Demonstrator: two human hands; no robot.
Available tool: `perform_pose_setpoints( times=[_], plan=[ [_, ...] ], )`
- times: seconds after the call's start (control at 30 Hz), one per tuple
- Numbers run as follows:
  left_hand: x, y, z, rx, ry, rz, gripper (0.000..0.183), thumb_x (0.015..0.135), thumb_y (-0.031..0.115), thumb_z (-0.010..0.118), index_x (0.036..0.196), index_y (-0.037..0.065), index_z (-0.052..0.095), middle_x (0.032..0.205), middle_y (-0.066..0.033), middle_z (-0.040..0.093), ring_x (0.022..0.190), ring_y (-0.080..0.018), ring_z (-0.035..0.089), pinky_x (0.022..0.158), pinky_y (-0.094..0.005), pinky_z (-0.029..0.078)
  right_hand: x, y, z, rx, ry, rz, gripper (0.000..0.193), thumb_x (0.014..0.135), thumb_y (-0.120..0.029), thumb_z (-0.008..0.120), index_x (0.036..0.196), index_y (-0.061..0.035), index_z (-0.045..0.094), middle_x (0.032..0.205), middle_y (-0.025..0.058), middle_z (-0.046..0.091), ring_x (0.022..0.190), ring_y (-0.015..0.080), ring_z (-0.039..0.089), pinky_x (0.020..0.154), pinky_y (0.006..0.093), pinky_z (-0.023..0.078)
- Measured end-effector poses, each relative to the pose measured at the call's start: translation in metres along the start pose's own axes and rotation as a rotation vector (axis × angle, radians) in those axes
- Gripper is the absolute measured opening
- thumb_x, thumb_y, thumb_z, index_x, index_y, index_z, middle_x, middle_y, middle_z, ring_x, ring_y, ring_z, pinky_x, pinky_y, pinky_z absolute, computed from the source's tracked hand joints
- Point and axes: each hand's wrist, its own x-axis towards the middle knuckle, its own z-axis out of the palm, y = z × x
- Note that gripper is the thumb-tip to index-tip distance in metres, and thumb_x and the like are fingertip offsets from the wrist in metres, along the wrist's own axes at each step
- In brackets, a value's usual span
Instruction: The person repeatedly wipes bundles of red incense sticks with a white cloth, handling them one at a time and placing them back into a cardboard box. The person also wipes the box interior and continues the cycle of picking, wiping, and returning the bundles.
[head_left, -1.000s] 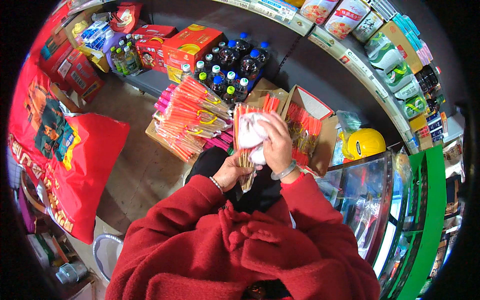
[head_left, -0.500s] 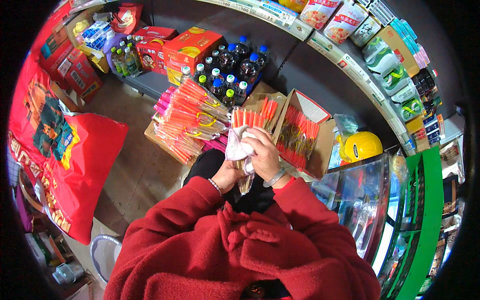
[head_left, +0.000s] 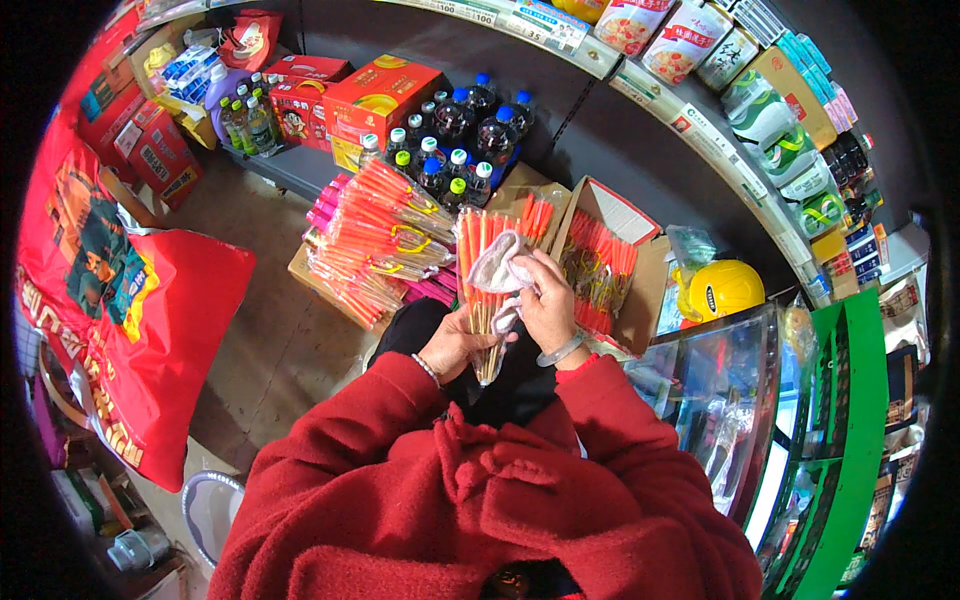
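My left hand (head_left: 455, 343) is closed around the lower part of a bundle of orange-topped sticks (head_left: 483, 234) with thin tan stems, wrapped in clear plastic. The bundle stands upright, its narrow end pointing toward me. In my right hand (head_left: 548, 308) is a bunched white-and-pinkish cloth (head_left: 497, 264), lying over the front of the bundle. It hides part of the stems. To the left lies a pile of similar wrapped bundles (head_left: 385, 225). Just right of my hands, a cardboard box (head_left: 640, 300) holds several more bundles.
Dark and clear drink bottles (head_left: 455, 120) stand beyond the pile, beside an orange carton (head_left: 385, 90). A yellow hard hat (head_left: 727, 290) sits right of the box, near a glass case (head_left: 700, 385). A large red bag (head_left: 190, 310) stands at left. Stocked shelves curve along the far right.
My right hand has moved right and slightly down, drawing the cloth off the middle of the bundle. More of the orange tops and stems now shows. My left hand keeps its hold.
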Motion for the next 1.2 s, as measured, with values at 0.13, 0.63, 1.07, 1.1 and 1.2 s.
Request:
perform_pose_setpoints(
  times=[0.13, 0.63, 1.07, 1.1, 1.2],
  plan=[
    [0.003, 0.003, -0.010, 0.037, 0.056, 0.003, 0.043, 0.089, -0.004, 0.062, 0.129, 0.007, 0.051, 0.114, -0.0090, 0.066, 0.093, -0.0196, 0.067, 0.079, -0.0342, 0.056, -0.010, 0.018, -0.004, 0.126, -0.021, 0.107, 0.043, 0.075, 0.013, 0.049, 0.112, -0.0006, 0.066, 0.120, 0.0173, 0.063, 0.117, 0.0274, 0.060, 0.100, 0.0347, 0.046],
    [0.002, 0.019, -0.005, -0.530, -0.124, 0.014, 0.053, 0.086, 0.021, 0.059, 0.135, 0.006, 0.050, 0.122, -0.0112, 0.062, 0.113, -0.0278, 0.060, 0.101, -0.0446, 0.045, -0.030, -0.030, 0.008, -0.045, -0.214, -0.245, 0.036, 0.072, 0.007, 0.062, 0.105, -0.0045, 0.071, 0.125, 0.0162, 0.061, 0.122, 0.0351, 0.054, 0.102, 0.0416, 0.045],
    [0.011, 0.018, -0.012, -0.188, 0.365, 0.127, 0.036, 0.097, -0.002, 0.045, 0.132, 0.000, 0.049, 0.127, -0.0129, 0.060, 0.116, -0.0261, 0.061, 0.097, -0.0426, 0.051, -0.038, -0.029, -0.012, 0.167, -0.193, -0.114, 0.027, 0.064, 0.010, 0.056, 0.084, -0.0007, 0.069, 0.099, 0.0160, 0.069, 0.104, 0.0329, 0.064, 0.092, 0.0386, 0.051],
    [0.012, 0.018, -0.014, -0.156, 0.388, 0.144, 0.036, 0.096, -0.003, 0.046, 0.132, 0.001, 0.049, 0.125, -0.0117, 0.061, 0.115, -0.0258, 0.061, 0.096, -0.0418, 0.052, -0.039, -0.009, -0.012, 0.175, -0.126, -0.011, 0.023, 0.069, 0.011, 0.054, 0.084, 0.0020, 0.069, 0.100, 0.0154, 0.070, 0.104, 0.0299, 0.065, 0.091, 0.0374, 0.051],
    [0.012, 0.012, -0.007, 0.080, 0.347, 0.208, 0.039, 0.096, -0.002, 0.049, 0.136, 0.003, 0.047, 0.127, -0.0090, 0.059, 0.113, -0.0233, 0.061, 0.093, -0.0379, 0.051, -0.024, 0.014, -0.017, 0.700, 0.096, 0.635, 0.028, 0.077, 0.011, 0.051, 0.098, 0.0033, 0.068, 0.101, 0.0114, 0.069, 0.096, 0.0226, 0.066, 0.082, 0.0350, 0.054]
  ],
)
